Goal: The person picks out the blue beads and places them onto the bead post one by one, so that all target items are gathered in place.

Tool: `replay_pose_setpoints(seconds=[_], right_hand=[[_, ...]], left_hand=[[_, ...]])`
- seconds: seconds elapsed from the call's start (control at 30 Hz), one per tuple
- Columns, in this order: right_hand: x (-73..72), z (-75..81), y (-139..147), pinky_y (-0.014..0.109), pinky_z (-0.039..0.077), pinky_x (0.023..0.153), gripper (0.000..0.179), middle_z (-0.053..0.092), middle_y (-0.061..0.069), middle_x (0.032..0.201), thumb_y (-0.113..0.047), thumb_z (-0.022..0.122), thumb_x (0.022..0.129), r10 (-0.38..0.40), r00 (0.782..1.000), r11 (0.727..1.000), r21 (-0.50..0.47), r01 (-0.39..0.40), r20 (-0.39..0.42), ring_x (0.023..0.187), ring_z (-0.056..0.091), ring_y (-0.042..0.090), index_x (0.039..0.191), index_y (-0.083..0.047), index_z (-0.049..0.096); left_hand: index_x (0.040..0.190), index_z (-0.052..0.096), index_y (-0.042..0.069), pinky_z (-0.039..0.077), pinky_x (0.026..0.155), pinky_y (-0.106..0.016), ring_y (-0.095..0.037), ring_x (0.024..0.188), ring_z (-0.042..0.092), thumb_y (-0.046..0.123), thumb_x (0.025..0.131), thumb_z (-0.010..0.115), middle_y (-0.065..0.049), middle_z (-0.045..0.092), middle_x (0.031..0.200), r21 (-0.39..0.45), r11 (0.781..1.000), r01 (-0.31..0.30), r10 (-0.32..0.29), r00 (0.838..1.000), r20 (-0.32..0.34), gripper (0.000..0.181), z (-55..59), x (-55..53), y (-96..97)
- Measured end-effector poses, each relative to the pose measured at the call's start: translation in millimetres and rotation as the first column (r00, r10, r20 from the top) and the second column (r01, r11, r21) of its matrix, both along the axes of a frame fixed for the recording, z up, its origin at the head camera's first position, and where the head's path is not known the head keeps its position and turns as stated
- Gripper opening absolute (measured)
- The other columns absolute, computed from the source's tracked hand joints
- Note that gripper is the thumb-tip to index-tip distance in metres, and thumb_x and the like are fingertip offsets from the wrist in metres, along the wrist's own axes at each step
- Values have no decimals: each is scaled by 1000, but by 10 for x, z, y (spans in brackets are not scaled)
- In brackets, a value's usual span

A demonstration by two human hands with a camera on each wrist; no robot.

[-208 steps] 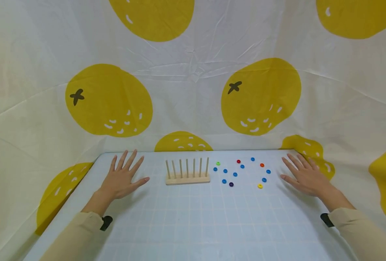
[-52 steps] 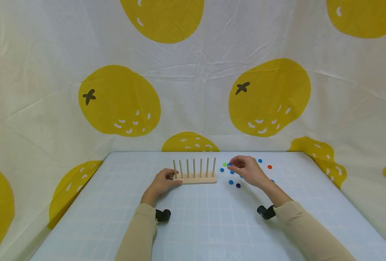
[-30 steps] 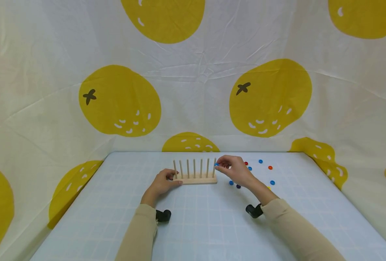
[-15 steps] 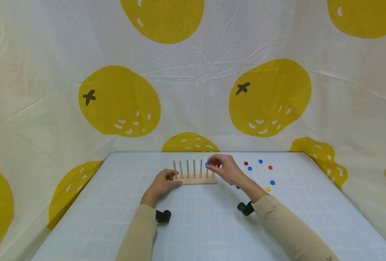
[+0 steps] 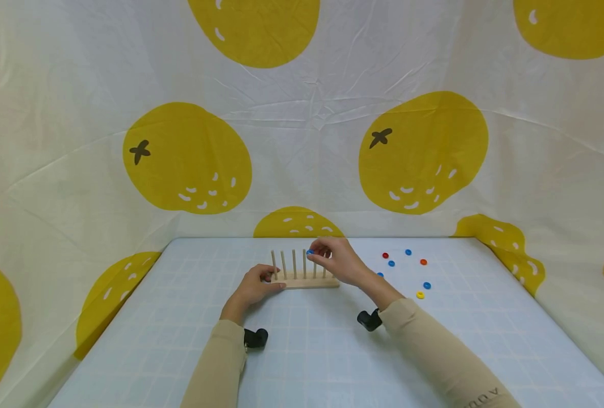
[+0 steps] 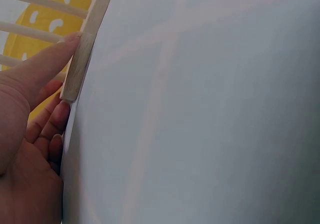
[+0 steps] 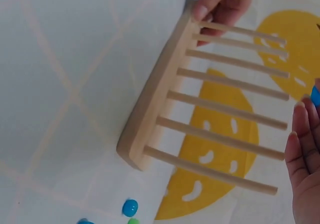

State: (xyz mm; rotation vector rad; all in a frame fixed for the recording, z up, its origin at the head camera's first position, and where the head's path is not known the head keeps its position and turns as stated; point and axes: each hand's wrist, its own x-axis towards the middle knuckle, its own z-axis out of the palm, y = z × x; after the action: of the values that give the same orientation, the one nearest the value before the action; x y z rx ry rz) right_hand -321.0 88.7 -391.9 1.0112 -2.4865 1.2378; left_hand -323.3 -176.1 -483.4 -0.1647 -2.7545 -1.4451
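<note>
A wooden peg rack [image 5: 302, 281] with a row of upright pegs stands on the table. My left hand [image 5: 253, 285] grips its left end, thumb on the front edge of the base; the left wrist view shows the thumb [image 6: 55, 56] on the wood and the other fingers behind. My right hand [image 5: 339, 262] pinches a small blue ring [image 5: 310, 252] near the tops of the middle pegs. In the right wrist view the blue ring [image 7: 315, 95] shows at the right edge by the fingertips, beyond the peg tips. The pegs in that view carry no rings.
Right of the rack lie loose rings: a red ring [image 5: 385, 255], an orange ring [image 5: 423, 262], a yellow ring [image 5: 420, 294] and several blue ones, such as this blue ring [image 5: 426, 285]. A green ring [image 7: 133, 221] lies near the rack's right end. A fruit-print cloth [image 5: 302, 158] hangs behind the table.
My right hand has picked up a blue ring and carried it left along the peg tops. Earlier my left hand came from the table's left side to the rack's end, where it stays.
</note>
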Motion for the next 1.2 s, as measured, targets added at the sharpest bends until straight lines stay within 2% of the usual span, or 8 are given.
replay_pose_setpoints(seconds=[0.37, 0.6, 0.83, 1.2], right_hand=[[-44, 23, -201, 29, 51, 79, 15, 70, 0, 94, -16, 72, 97, 22, 1000, 999, 29, -22, -1, 85, 60, 15, 107, -4, 72], [-83, 40, -327, 37, 51, 83, 16, 71, 0, 97, -18, 71, 98, 30, 1000, 998, 49, -30, -4, 89, 61, 15, 108, -6, 72], [-126, 55, -466, 30, 51, 81, 15, 71, 0, 97, -18, 70, 99, 46, 999, 998, 48, -46, -11, 89, 62, 14, 108, -6, 72], [-252, 43, -694, 27, 50, 80, 16, 70, 3, 100, -17, 70, 99, 25, 1000, 998, 55, -25, 7, 91, 60, 17, 110, -4, 71]], left_hand=[[118, 73, 8, 42, 84, -37, -23, 96, 53, 23, 82, 88, -7, 61, 105, -1, 1000, -1, 1, 1000, 6, 41, -10, 15, -8], [118, 73, 7, 42, 82, -37, -23, 95, 53, 22, 83, 87, -8, 61, 105, -14, 1000, 11, -11, 1000, -4, 41, 3, 26, 5], [118, 73, 7, 42, 83, -37, -23, 95, 52, 21, 83, 87, -8, 60, 104, -17, 1000, 9, -8, 1000, 8, 40, 14, 31, 23], [119, 72, 9, 42, 84, -39, -23, 97, 52, 26, 84, 86, -8, 59, 107, -27, 999, 18, -17, 1000, 5, 41, 17, 14, -7]])
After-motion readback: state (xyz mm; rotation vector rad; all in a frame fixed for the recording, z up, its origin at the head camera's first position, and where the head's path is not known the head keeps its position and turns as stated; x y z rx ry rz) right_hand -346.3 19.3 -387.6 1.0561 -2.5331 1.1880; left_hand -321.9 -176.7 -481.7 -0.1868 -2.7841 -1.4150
